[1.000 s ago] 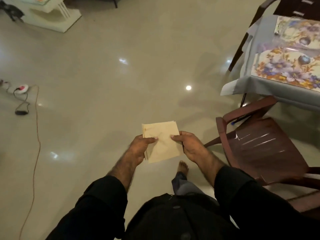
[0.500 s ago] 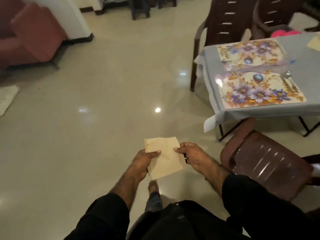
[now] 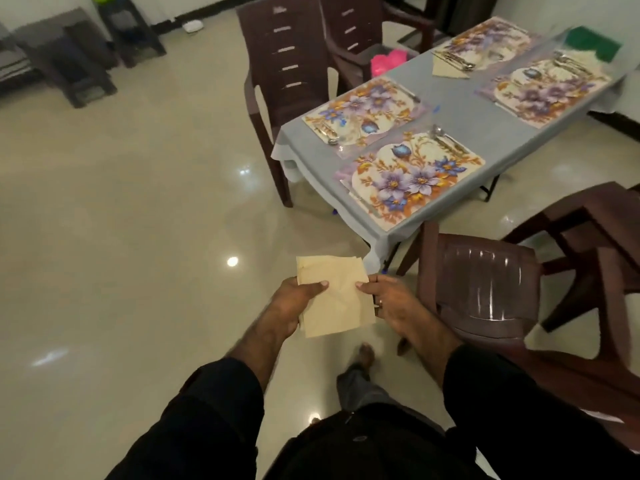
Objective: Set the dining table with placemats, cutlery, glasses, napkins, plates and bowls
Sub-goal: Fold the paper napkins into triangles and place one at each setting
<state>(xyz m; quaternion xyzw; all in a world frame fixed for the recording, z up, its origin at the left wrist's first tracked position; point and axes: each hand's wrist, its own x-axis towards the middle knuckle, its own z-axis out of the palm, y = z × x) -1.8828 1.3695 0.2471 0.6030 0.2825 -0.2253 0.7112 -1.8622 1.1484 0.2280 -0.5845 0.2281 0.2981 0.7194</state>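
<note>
A small stack of cream napkins (image 3: 337,299) hangs over the floor in front of me, pinched by my left hand (image 3: 294,303) on its left edge and my right hand (image 3: 388,303) on its right edge. The dining table (image 3: 460,116), under a grey cloth, stands ahead to the right. Several floral placemats lie on it, the nearest (image 3: 412,178) with cutlery (image 3: 441,135) at its far side. One folded napkin (image 3: 446,69) lies at a far setting, with cutlery on it.
A brown plastic chair (image 3: 485,282) stands right beside my right hand, at the table's near end. More brown chairs (image 3: 284,64) line the table's left side. A pink object (image 3: 388,62) sits on one seat. Shiny tiled floor spreads to the left.
The view has swung up and right as I walk, bringing the whole table into sight and nearer. Both hands keep the same hold on the napkins.
</note>
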